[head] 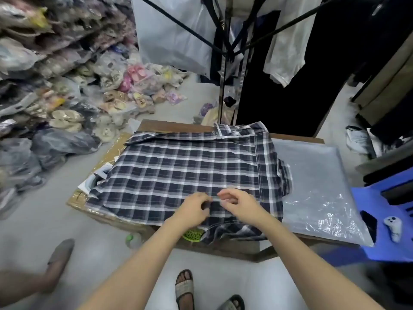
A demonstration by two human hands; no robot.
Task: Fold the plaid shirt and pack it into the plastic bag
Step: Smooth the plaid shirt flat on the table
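The plaid shirt (178,171) lies flat on the surface (297,138) for folding, both hands, left hand (194,209) and right hand (238,202), each grip pinching its 6 o'clock hem, plastic bag (317,186) ready at 3 o'clock.

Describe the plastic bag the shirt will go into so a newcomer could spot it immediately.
Find the low wooden table in the middle of the floor, mostly covered by the spread plaid shirt. The plastic bag lies flat on the table's right side, with the shirt's right edge overlapping it. It is pale grey and glossy, the only flat empty bag, unlike the stuffed bags piled at left.
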